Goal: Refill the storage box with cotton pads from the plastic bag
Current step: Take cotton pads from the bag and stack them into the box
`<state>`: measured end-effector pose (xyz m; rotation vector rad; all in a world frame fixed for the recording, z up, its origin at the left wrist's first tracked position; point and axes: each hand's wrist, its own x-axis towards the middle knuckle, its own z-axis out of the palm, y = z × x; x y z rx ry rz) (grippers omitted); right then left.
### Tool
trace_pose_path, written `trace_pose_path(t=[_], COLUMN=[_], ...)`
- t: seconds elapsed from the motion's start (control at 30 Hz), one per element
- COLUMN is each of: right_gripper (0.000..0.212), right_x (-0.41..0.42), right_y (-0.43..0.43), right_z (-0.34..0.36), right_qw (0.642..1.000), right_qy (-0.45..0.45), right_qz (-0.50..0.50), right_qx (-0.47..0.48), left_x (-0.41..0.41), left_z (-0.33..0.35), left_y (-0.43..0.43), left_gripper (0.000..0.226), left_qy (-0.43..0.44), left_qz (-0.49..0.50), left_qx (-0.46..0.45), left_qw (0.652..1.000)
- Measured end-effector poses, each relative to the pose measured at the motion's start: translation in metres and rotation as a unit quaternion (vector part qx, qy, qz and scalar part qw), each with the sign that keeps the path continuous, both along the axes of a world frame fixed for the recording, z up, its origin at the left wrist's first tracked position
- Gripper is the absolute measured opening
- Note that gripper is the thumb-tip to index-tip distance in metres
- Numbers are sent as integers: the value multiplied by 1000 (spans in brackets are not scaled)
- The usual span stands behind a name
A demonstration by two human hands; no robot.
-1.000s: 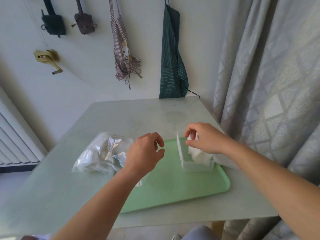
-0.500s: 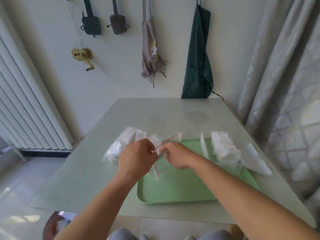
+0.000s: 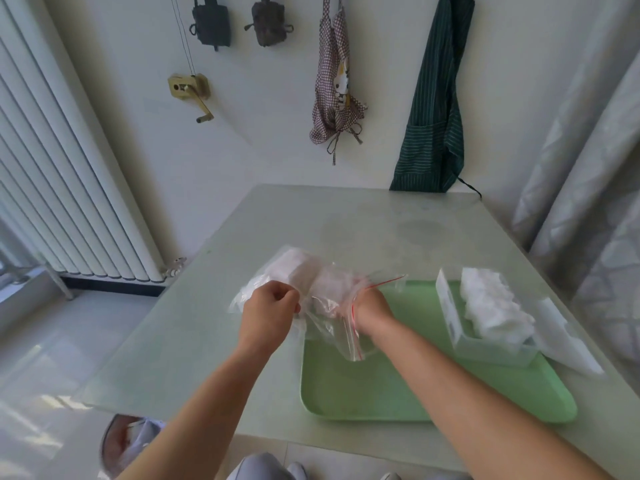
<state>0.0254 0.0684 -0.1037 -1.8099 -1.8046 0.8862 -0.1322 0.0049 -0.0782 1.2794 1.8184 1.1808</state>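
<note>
Since half a second ago the right hand has left its pinch on the red zip strip and pushed into the open mouth of the plastic bag, whose strip now runs across that hand's near side. The left hand has shifted from the mouth to the bag's left flank, where its curled fingers clamp the film. The right hand's fingers are hidden behind the film and the hand itself, so whether they are apart or closed on anything cannot be told. One clump of cotton pads sits in the bag's far end, just beyond both hands. The bag straddles the far left corner of the single green tray, partly on the table. One clear storage box stands at the tray's right edge, holding one uneven stack of white pads, too merged to count. One pale lid-like piece lies beside it along the table's right edge
</note>
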Motion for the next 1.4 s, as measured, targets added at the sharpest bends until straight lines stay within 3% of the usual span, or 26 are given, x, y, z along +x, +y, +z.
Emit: trace_pose_path(t=[0.27,0.5,0.63,0.83,0.93,1.07,1.17,1.4], right_gripper=[31,16,12,18,27,26,28,35], right_x=[-7,5,26,67,89,113,122,115], right_y=[10,-4,-25,-42,-47,-57,-64,-69], right_z=[-1,12,22,40,51,67,75,76], right_qw=[990,995,987,971,971,961,944,928], right_qy=[125,89,156,228,220,265,321,368], right_qz=[-47,-27,-6,33,44,44,58,49], right_qx=[-52,-46,-37,-67,-82,-71,-55,21], left_x=[-6,-7,-4,3,9,30,49,80], left_z=[-12,-9,-5,6,14,29,39,42], left_y=[11,11,10,4,1,-12,-19,-20], left_gripper=[16,16,18,31,39,16,15,25], left_qy=[-11,0,19,72,100,144,157,-32], left_qz=[-22,-42,-54,-62,-54,-19,-19,-179], left_qx=[-15,-24,-29,-53,-66,-16,65,95], left_qw=[1000,999,998,994,991,989,985,979])
